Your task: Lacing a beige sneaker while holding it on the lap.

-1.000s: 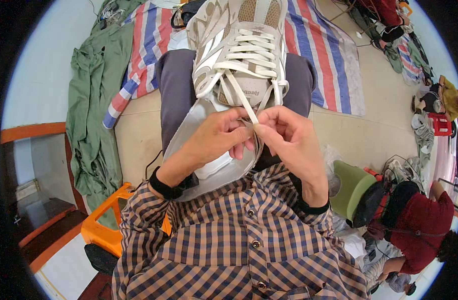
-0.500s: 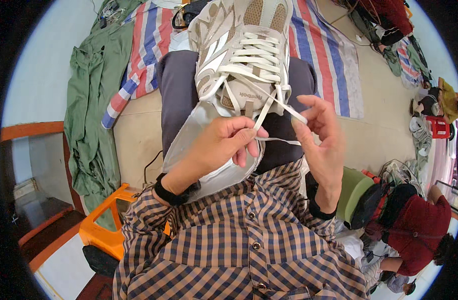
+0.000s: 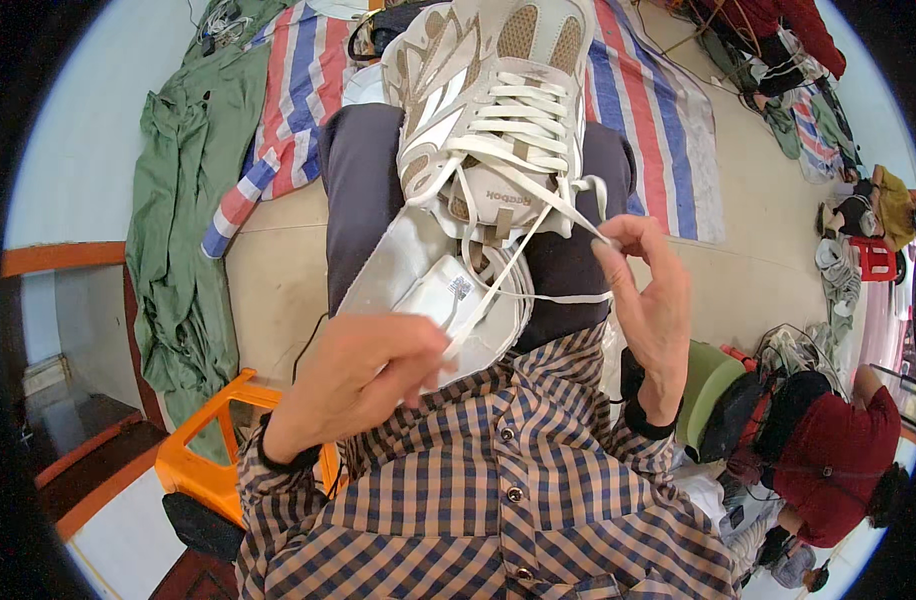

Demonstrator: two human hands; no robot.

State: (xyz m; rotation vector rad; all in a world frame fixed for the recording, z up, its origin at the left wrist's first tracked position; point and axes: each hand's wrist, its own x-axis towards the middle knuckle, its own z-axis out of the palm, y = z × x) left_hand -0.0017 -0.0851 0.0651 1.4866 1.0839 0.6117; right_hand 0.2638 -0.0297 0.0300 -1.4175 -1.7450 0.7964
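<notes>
A beige and white sneaker lies across my lap, toe pointing away, its sole side hidden. Its cream shoelace is threaded across the upper, and the two loose ends cross near the tongue. My left hand, slightly blurred, pinches one end and holds it taut over the open heel part, toward my belly. To the right of the tongue, my right hand pinches the other end between thumb and forefinger. A white insole with a small printed square shows inside the shoe.
An orange plastic stool stands at my left, beside a hanging green cloth. Striped red, white and blue sheeting covers parts of the floor. On the right are a green seat and people in dark red clothing.
My left hand has pulled its lace end down and left, toward my body, uncovering the insole. The right hand has dropped slightly and still grips its end.
</notes>
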